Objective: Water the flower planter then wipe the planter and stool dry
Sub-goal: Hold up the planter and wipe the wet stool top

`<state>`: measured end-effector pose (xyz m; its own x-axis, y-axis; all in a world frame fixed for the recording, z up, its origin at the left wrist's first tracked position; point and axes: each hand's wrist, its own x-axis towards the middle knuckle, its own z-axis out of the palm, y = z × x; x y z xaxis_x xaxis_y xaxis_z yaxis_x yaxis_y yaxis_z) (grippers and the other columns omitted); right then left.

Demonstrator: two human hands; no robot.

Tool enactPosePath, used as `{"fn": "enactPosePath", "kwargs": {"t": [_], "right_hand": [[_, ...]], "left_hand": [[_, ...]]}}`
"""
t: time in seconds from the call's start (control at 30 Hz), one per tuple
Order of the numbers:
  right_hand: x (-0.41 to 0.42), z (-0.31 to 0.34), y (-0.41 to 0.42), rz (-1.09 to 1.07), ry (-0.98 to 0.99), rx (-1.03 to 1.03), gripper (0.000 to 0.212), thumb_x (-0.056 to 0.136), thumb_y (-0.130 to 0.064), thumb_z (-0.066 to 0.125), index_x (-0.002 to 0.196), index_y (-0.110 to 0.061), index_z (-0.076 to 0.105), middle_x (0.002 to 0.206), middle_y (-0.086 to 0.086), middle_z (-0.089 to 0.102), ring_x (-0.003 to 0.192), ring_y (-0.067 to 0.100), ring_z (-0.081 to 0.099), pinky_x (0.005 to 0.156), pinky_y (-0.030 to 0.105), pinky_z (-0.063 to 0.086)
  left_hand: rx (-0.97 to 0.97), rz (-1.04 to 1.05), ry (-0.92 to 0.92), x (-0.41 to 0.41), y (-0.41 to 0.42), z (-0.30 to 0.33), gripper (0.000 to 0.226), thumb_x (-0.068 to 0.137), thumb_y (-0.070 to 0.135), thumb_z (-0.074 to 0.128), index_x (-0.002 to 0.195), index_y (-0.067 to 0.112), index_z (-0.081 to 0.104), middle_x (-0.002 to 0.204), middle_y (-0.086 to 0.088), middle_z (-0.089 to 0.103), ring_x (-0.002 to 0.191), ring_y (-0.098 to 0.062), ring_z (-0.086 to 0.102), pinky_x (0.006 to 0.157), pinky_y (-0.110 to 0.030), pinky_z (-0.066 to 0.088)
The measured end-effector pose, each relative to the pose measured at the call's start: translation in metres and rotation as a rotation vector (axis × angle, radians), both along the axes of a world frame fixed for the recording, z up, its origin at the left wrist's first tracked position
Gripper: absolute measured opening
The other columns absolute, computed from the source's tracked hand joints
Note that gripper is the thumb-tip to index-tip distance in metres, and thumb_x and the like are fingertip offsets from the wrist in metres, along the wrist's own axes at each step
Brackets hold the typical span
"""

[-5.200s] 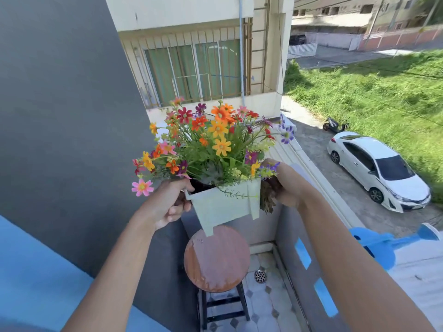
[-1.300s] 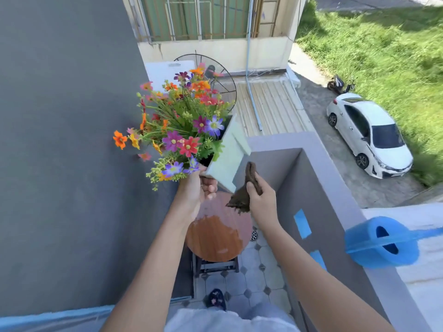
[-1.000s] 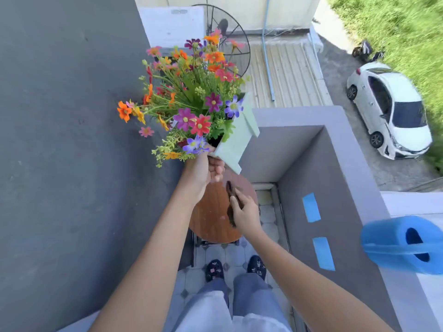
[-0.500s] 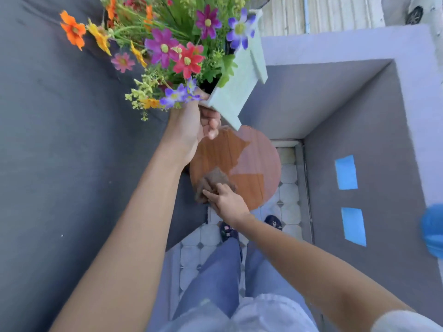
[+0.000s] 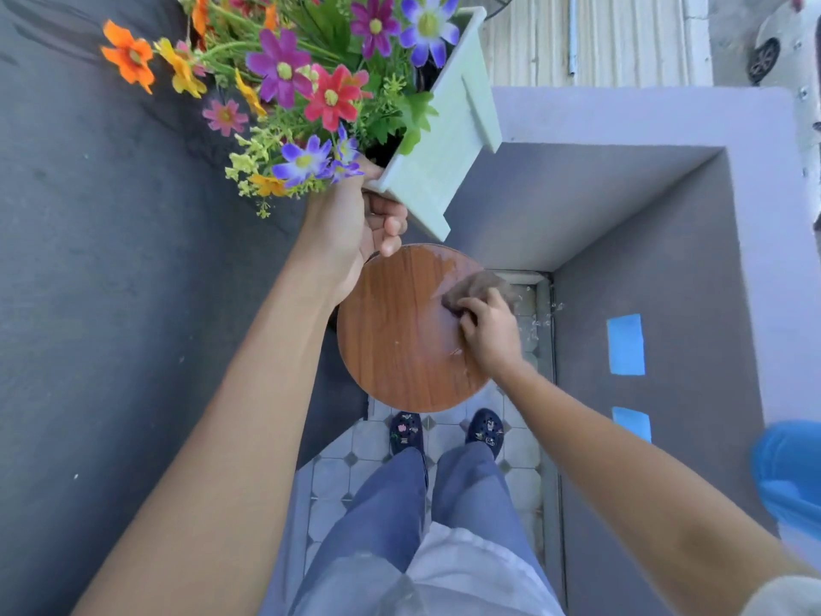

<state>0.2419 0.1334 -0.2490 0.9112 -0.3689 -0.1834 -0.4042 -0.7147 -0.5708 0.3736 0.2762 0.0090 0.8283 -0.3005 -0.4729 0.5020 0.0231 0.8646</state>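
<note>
Right hand point(image 5: 488, 333): fingers curled down over a brown cloth point(image 5: 477, 287), pressing it flat on the stool point(image 5: 400, 331) seat at the far right rim, wrist trailing back toward the near right edge. Cloth bunched, partly overhanging the rim. Pale wet film visible on the stool just beyond and left of the cloth, along the far edge; faint streaks near the wrist; droplets scattered on the tiles point(image 5: 531, 322) just right of the stool.

Left hand point(image 5: 355, 220): fingers wrapped under the lower corner of the planter point(image 5: 437, 157), thumb side hidden by flowers point(image 5: 302, 82), gripping it above the stool's far left rim, clear of the seat. Planter tilted, long axis running from the hand up and away to the right, blooms spilling left over the dark wall point(image 5: 111, 260).

Judging the step: drying the stool top, planter lifted out of the way. Remaining wet lies left of the cloth along the far rim, so next stroke likely sweeps leftward, passing beneath the raised planter. Right hand alone in reach; left occupied. Risk: drips from the tilted planter landing on seat already wiped.

Blue watering can point(image 5: 791, 473) well to the right of the stool, on the ledge.
</note>
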Motion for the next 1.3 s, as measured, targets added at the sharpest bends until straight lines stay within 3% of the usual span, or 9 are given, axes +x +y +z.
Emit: {"fn": "enactPosePath", "kwargs": {"t": [0.2,0.27,0.37,0.5,0.73,0.87,1.07,1.17,1.3], "right_hand": [[-0.022,0.001,0.074,0.277,-0.034,0.069,0.046,0.093,-0.019,0.061,0.138,-0.017,0.053,0.113,0.005,0.057,0.106,0.026,0.054,0.075,0.040,0.056],[-0.026,-0.003,0.083,0.305,-0.039,-0.015,0.047,0.091,-0.022,0.064,0.137,-0.017,0.055,0.113,0.009,0.054,0.104,0.029,0.049,0.072,0.044,0.055],[-0.026,-0.012,0.072,0.268,-0.011,-0.152,0.051,0.088,-0.035,0.069,0.137,-0.023,0.058,0.127,0.014,0.052,0.113,0.034,0.047,0.084,0.045,0.049],[-0.024,-0.018,0.068,0.298,-0.037,-0.096,0.042,0.089,-0.031,0.070,0.128,-0.019,0.067,0.124,0.013,0.057,0.111,0.033,0.050,0.085,0.046,0.053],[-0.030,-0.026,0.113,0.804,-0.089,0.018,0.040,0.099,-0.024,0.056,0.139,-0.018,0.057,0.117,0.015,0.052,0.100,0.034,0.047,0.064,0.048,0.057],[0.021,-0.019,0.077,0.662,-0.089,-0.039,0.047,0.101,-0.022,0.050,0.148,-0.023,0.047,0.125,0.014,0.047,0.113,0.035,0.045,0.077,0.047,0.055],[0.076,-0.024,-0.018,0.009,-0.063,-0.013,0.043,0.093,-0.010,0.053,0.135,-0.015,0.062,0.119,0.019,0.052,0.112,0.039,0.048,0.095,0.045,0.048],[0.053,-0.021,-0.007,0.030,-0.057,-0.040,0.043,0.093,-0.013,0.055,0.136,-0.015,0.061,0.115,0.016,0.050,0.109,0.036,0.048,0.092,0.042,0.048],[0.000,-0.022,0.050,0.281,-0.040,0.016,0.046,0.092,-0.014,0.062,0.137,-0.015,0.060,0.115,0.015,0.049,0.108,0.033,0.045,0.084,0.045,0.052]], "left_hand": [[0.024,0.011,0.004,0.007,0.001,-0.001,0.023,0.093,0.007,0.034,0.075,0.009,0.048,0.064,-0.012,0.045,0.043,-0.014,0.040,0.039,-0.022,0.028],[0.032,0.013,0.004,0.007,0.002,-0.003,0.022,0.093,0.007,0.035,0.077,0.008,0.049,0.064,-0.012,0.046,0.043,-0.014,0.040,0.039,-0.022,0.029],[0.037,0.018,0.016,0.007,0.004,-0.006,0.021,0.094,0.008,0.036,0.079,0.007,0.051,0.065,-0.013,0.046,0.043,-0.014,0.041,0.038,-0.022,0.030],[0.043,0.030,0.022,0.007,0.006,-0.009,0.017,0.095,0.008,0.037,0.086,0.005,0.051,0.064,-0.013,0.046,0.043,-0.013,0.041,0.038,-0.022,0.031],[0.033,0.020,0.008,0.009,0.004,-0.008,0.022,0.094,0.008,0.037,0.077,0.006,0.051,0.065,-0.013,0.046,0.043,-0.014,0.040,0.039,-0.023,0.030],[0.029,0.016,-0.002,0.014,0.003,-0.008,0.024,0.094,0.007,0.035,0.074,0.007,0.049,0.063,-0.013,0.046,0.044,-0.015,0.040,0.039,-0.023,0.030],[0.022,0.009,-0.028,0.015,0.001,-0.011,0.027,0.095,0.008,0.033,0.072,0.009,0.048,0.064,-0.012,0.045,0.045,-0.015,0.040,0.039,-0.023,0.031],[0.038,0.021,-0.032,0.019,0.004,-0.014,0.026,0.095,0.008,0.034,0.073,0.009,0.048,0.064,-0.012,0.045,0.045,-0.015,0.041,0.039,-0.023,0.031],[0.073,0.021,-0.044,0.023,0.003,-0.019,0.024,0.095,0.007,0.035,0.074,0.009,0.048,0.063,-0.011,0.045,0.044,-0.016,0.041,0.039,-0.023,0.031]]}}
